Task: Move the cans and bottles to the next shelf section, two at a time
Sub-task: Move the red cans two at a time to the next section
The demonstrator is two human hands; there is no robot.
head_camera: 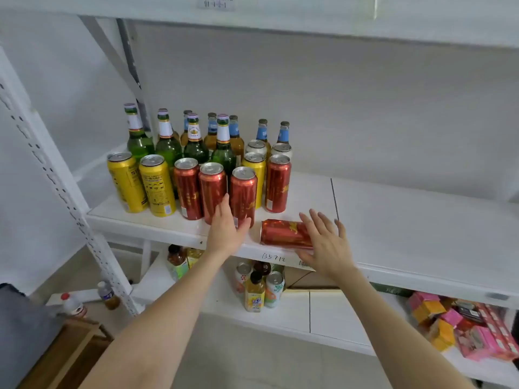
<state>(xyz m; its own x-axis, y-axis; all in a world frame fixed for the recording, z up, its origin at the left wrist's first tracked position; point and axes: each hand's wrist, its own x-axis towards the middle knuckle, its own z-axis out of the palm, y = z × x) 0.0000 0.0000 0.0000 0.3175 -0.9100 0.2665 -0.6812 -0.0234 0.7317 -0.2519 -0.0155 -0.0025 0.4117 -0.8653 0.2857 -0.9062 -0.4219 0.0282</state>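
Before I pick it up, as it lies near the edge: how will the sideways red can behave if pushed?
The sideways red can is a smooth cylinder lying along the shelf front, so it may roll toward or off that edge. Its glossy skin may slip under the right hand.

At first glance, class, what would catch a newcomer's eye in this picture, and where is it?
One red can lies on its side at the front edge of the shelf, with the right grip spread open over its right end. Left of it, upright cans and bottles crowd together, and the left grip reaches open against the front red cans.
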